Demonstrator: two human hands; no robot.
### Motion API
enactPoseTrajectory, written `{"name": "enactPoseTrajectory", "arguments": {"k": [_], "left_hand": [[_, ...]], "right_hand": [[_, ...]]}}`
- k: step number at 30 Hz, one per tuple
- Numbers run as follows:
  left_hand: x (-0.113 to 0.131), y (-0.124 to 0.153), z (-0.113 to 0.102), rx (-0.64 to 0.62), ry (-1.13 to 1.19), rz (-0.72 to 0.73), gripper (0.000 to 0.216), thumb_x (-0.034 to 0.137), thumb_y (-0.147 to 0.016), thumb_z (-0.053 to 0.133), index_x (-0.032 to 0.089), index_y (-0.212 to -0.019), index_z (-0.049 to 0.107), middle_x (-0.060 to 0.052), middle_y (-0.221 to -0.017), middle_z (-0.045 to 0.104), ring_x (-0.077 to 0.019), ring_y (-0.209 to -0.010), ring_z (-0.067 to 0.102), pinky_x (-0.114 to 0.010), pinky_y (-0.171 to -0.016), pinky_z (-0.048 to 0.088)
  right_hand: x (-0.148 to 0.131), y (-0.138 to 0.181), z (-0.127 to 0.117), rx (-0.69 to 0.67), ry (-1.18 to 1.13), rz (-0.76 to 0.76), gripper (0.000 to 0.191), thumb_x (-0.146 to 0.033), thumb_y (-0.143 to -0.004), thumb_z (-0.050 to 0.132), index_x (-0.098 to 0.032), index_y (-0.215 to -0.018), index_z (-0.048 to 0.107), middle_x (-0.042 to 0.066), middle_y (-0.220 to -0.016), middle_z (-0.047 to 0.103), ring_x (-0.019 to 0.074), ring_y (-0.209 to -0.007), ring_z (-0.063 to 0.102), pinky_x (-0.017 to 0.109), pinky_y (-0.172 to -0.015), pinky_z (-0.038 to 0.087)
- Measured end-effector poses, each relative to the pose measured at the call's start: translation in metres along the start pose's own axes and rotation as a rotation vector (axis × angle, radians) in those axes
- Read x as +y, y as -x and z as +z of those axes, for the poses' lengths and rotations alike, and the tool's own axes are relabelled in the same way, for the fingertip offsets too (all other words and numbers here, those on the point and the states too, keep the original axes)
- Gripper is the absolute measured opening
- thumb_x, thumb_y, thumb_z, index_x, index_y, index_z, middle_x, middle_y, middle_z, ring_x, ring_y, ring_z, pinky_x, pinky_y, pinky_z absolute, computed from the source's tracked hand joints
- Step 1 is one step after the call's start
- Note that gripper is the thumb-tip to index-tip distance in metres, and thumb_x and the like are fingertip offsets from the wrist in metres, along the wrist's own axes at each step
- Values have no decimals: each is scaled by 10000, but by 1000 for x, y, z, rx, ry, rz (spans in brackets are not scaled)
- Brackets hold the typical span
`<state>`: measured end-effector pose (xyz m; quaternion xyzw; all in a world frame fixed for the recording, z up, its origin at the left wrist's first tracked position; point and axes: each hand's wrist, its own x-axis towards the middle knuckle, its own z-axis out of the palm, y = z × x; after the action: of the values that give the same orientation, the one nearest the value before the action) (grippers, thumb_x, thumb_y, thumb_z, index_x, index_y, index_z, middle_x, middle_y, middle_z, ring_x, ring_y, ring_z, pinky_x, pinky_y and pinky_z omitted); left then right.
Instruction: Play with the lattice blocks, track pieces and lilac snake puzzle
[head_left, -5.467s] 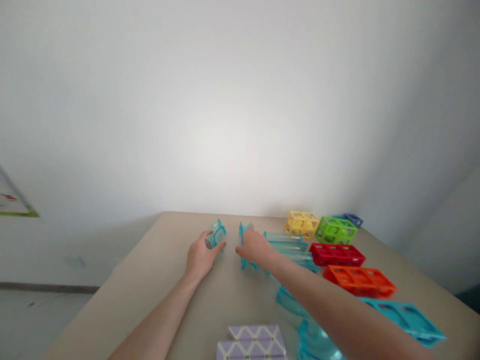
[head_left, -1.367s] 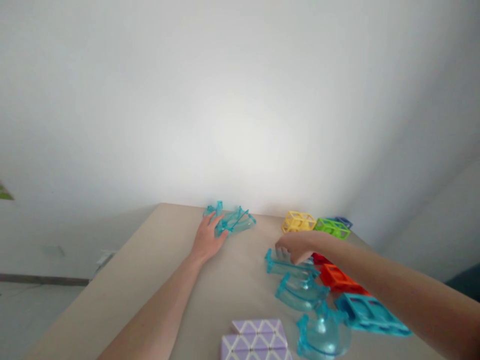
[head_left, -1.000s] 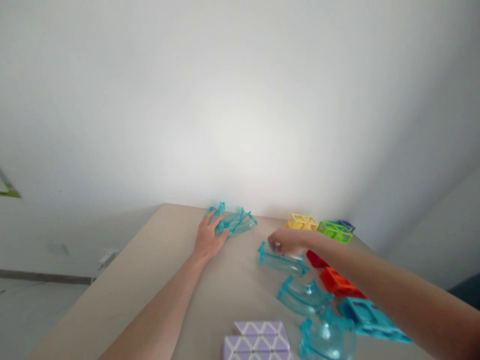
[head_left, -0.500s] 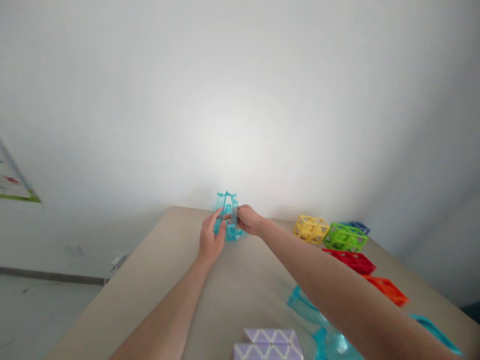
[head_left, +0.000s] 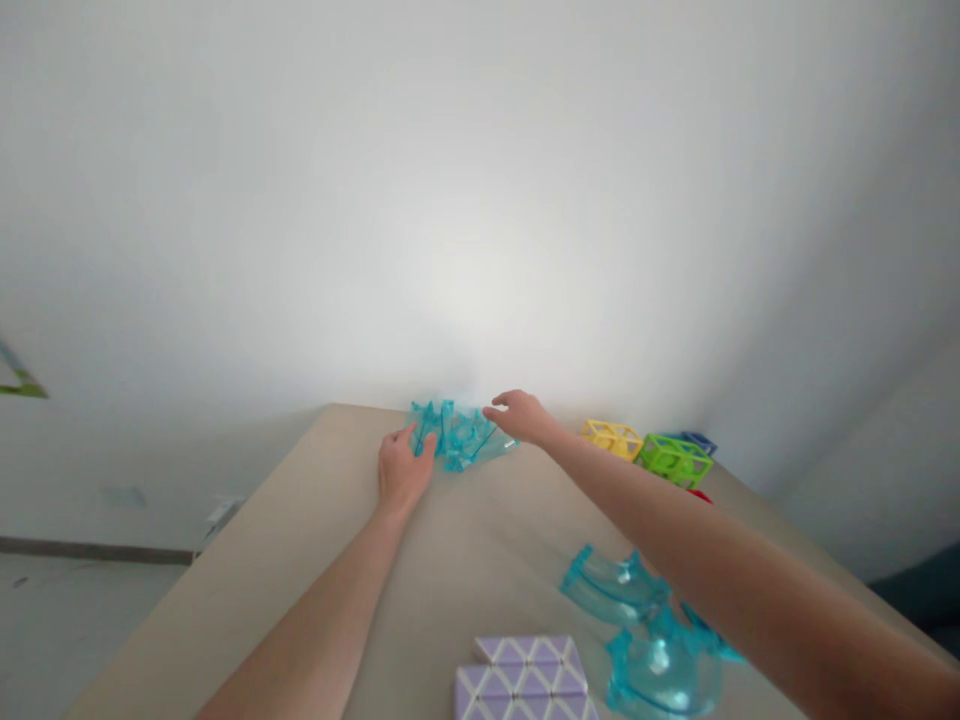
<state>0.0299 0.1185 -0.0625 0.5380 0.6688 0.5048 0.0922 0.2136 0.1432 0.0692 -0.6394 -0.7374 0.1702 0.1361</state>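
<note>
Clear turquoise plastic track pieces (head_left: 466,440) lie in a low cluster at the far edge of the table, against the wall. My left hand (head_left: 405,468) is at the cluster's left end, thumb and fingers spread around its near corner; whether it touches the plastic is hard to tell. Just above the right end hovers my right hand (head_left: 519,414), its fingers apart with nothing between them. Closer to me, more curved turquoise pieces (head_left: 619,590) rest on the table, partly covered by my right forearm.
Purple-and-white triangle tiles (head_left: 525,680) lie at the table's near side. Along the right stand a yellow frame block (head_left: 611,438), a green frame block (head_left: 675,460) and a dark blue one (head_left: 701,442). A bit of red (head_left: 701,495) shows behind my arm.
The turquoise piece I held upright between both hands now lies down among the others. My right hand has let go and moved right; my left hand has lowered slightly leftward and spread.
</note>
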Motion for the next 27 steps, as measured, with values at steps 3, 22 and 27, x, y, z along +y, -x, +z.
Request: {"name": "enactPoseTrajectory", "arguments": {"k": [3, 22, 27], "left_hand": [[2, 2, 0, -27, -13, -8, 485, 436, -830, 523, 115, -1170, 653, -211, -1186, 577, -317, -1165, 545, -436, -1022, 401], [4, 2, 2, -11, -6, -38, 466, 394, -812, 543, 158, -1201, 644, -162, -1193, 575, -289, -1215, 501, -416, -1069, 363], [1, 1, 3, 6, -10, -30, 459, 369, -801, 557, 148, -1193, 646, -169, -1184, 575, -288, -1206, 508, -413, -1066, 366]], "right_hand": [[27, 48, -26, -182, 135, -86, 281, -300, -711, 755, -180, -963, 724, 95, -1047, 703, 280, -1059, 612, 316, -916, 429], [132, 168, -43, -271, 303, -234, 282, -425, -901, 475, -173, -998, 557, 114, -1005, 619, 241, -896, 600, 358, -822, 463], [145, 210, -46, -409, 248, -175, 848, -532, -501, 814, -150, -1194, 511, 122, -1073, 620, 304, -946, 602, 386, -841, 479]]}}
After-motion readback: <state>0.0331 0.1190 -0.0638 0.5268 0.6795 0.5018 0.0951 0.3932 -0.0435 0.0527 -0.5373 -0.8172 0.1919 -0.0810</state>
